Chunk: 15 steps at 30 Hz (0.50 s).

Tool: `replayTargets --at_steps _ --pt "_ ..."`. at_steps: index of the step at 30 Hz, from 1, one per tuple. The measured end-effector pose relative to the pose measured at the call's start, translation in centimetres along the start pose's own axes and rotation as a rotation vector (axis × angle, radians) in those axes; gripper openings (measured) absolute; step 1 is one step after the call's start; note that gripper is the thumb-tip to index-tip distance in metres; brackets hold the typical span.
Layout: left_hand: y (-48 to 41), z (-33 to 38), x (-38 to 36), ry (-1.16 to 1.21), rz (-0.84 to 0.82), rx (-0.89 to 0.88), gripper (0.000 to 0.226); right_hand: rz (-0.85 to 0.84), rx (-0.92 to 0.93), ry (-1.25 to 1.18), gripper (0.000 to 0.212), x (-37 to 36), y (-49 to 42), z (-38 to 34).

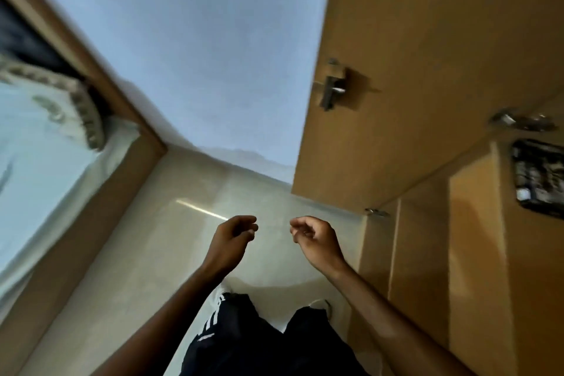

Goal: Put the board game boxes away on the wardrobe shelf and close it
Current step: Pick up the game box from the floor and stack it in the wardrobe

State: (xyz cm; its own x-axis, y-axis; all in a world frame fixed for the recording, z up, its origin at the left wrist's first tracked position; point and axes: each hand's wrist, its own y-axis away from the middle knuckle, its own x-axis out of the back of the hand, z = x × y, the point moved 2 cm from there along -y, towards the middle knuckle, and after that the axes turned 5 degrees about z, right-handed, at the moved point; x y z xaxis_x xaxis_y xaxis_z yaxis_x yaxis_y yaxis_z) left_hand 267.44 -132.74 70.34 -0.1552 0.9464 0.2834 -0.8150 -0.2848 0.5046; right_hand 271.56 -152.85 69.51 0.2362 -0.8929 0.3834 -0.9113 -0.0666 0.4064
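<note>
Inside the wardrobe (476, 253), on a shelf at the far right: one dark printed box (538, 177), likely a board game box, lying flat. Blurred, print unreadable. Cannot tell whether more boxes sit behind it or further in; rest of the shelf cut off by the frame edge.

Left of that box: wardrobe door (427, 55) swung wide open, inner face showing, hinge (331, 87) on the edge away from the box, second hinge (523, 120) just above the box.

Below and well left of the box: left hand (235, 238) and right hand (314, 238), both loosely curled, fingers half bent, grasping nothing. Near each other, apart from the door and the shelf.

Judged step: at least one box stowed, hands free, so either between boxes or at closing. No other boxes visible on the floor (152, 253).

Next move, if no boxes remain: reach for the door's free edge, swing it shut toward the box, keep fingers off the hinge side.

Further left of the box: bed (45, 162) with pale sheet in a wooden frame, pale wall (189, 40) beyond.
</note>
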Motion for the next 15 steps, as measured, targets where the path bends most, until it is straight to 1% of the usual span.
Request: replayTargets --at_steps 3,9,11,15 --pt "0.4 -3.2 8.0 0.056 0.133 0.031 0.032 -0.143 0.059 0.072 0.015 -7.8 -0.5 -4.0" --pt "1.8 -9.7 23.7 0.116 0.364 0.049 0.03 -0.368 0.198 0.186 0.014 -24.5 -0.6 -11.1" --pt "3.8 -12.3 28.7 0.186 0.48 0.1 0.029 -0.472 0.239 0.227 0.014 -30.5 0.2 -13.4" --pt "7.8 -17.5 36.5 0.345 0.732 0.18 0.029 -0.691 0.331 0.299 0.011 -41.9 2.9 -17.2"
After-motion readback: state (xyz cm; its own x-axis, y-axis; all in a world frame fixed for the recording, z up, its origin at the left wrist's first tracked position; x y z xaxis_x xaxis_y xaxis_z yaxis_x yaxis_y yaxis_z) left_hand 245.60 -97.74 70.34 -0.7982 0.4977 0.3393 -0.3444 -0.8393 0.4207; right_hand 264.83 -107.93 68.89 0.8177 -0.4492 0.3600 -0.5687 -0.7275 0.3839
